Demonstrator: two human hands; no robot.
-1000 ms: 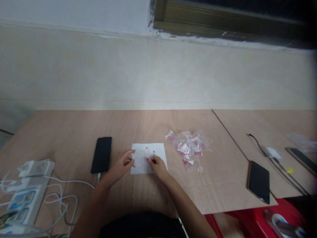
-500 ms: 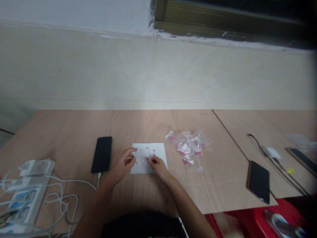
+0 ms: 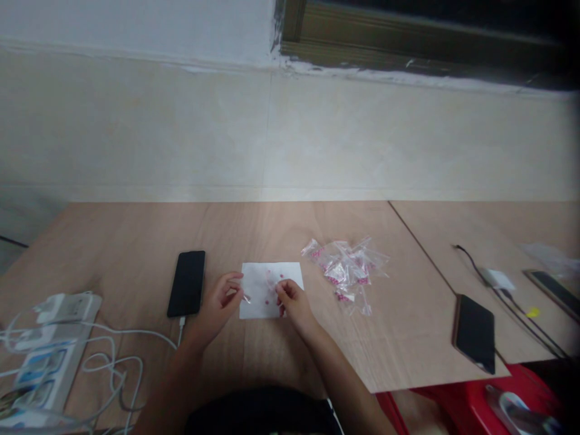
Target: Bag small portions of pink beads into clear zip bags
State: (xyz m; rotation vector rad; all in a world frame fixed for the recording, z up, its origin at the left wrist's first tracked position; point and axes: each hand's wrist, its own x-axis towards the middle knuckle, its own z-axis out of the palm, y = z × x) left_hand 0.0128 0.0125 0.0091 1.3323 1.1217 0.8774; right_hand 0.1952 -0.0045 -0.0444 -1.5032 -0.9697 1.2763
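Right fingers (image 3: pixel 283 290) over white paper (image 3: pixel 256 309), pink beads (image 3: pixel 267 302), grip unclear

Left hand (image 3: pixel 225 298) half-curled, right hand (image 3: pixel 293 303) apparently pinched, forearms (image 3: pixel 339 357) angled inward.

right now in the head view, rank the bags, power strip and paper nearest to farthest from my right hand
Nearest the right hand first:
1. Paper, under its fingertips
2. Bags, to its right
3. Power strip, far left
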